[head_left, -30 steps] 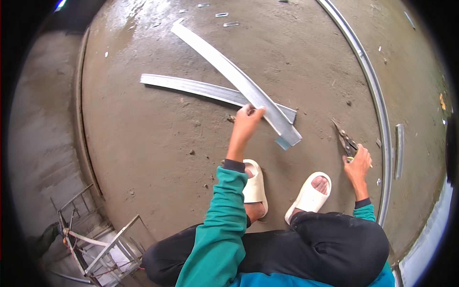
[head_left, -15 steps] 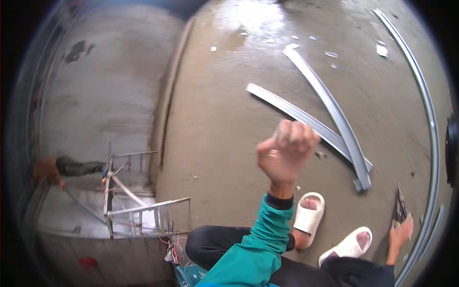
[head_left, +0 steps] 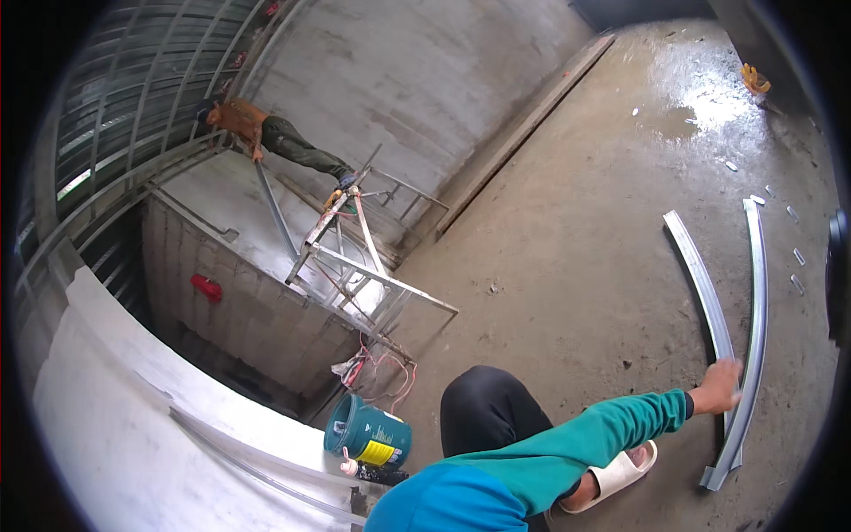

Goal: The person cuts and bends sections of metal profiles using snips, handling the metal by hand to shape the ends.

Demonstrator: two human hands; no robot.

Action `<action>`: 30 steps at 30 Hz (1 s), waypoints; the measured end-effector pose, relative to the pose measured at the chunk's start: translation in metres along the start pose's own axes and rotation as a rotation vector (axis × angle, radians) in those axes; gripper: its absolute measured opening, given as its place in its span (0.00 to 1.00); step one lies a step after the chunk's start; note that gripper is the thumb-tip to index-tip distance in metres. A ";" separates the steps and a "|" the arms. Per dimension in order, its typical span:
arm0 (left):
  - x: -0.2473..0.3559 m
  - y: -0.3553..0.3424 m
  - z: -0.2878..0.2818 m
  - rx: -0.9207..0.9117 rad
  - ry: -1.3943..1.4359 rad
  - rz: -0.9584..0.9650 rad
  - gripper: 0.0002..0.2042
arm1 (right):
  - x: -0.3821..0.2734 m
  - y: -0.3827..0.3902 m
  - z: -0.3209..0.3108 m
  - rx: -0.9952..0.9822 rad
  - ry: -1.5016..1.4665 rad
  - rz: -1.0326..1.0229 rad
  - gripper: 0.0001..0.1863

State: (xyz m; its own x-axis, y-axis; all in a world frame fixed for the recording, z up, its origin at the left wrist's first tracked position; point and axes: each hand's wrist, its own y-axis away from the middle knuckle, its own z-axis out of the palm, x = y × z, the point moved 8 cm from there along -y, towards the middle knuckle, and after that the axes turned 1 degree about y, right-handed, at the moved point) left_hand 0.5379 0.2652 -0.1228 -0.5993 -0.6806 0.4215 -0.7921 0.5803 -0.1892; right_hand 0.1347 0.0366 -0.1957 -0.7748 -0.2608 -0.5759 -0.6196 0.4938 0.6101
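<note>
Metal channels, two long grey strips, lie side by side on the concrete floor (head_left: 567,222) at the right of the view. The inner channel (head_left: 700,284) and outer channel (head_left: 754,293) both look bent by the lens, and they converge near the bottom, where the outer one ends in an open U-shaped cut (head_left: 714,479). Left hand (head_left: 720,387) is stretched out on a teal sleeve (head_left: 585,439) and rests on the inner channel near its lower end, fingers curled over it; can't tell if it's a real grip or just a touch. Right hand isn't in view.

Risks, as I judge: cut ends and thin folded edges look sharp, and the hand is bare (feet too, only a pale slide sandal (head_left: 620,470)), so a slip along the edge could cut. Strips are long and thin, so lifting one by its end could make it sag, whip or kink. Floor is wet and shiny toward the top right, w/ small metal offcuts (head_left: 795,257) scattered nearby, so footing is poor.

Elsewhere: another person (head_left: 275,137) works up on a metal scaffold frame (head_left: 363,257) by the block wall, and a teal bucket (head_left: 368,433) sits below.
</note>
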 end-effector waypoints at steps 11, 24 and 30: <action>-0.112 0.058 0.050 -0.347 0.080 -0.797 0.25 | -0.109 0.047 0.043 -0.558 -0.186 0.004 0.28; -0.030 0.004 0.066 -0.317 -0.007 -0.668 0.32 | -0.068 0.079 0.015 -0.331 -0.137 0.150 0.21; -0.125 0.028 0.108 -0.496 0.533 -0.872 0.14 | -0.092 0.073 0.043 -0.470 0.027 -0.034 0.31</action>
State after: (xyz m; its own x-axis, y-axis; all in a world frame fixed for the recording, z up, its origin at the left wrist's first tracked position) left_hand 0.5781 0.3182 -0.2764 0.3531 -0.7310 0.5839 -0.7112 0.1958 0.6752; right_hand 0.1663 0.1319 -0.1214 -0.7525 -0.2945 -0.5891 -0.6292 0.0570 0.7752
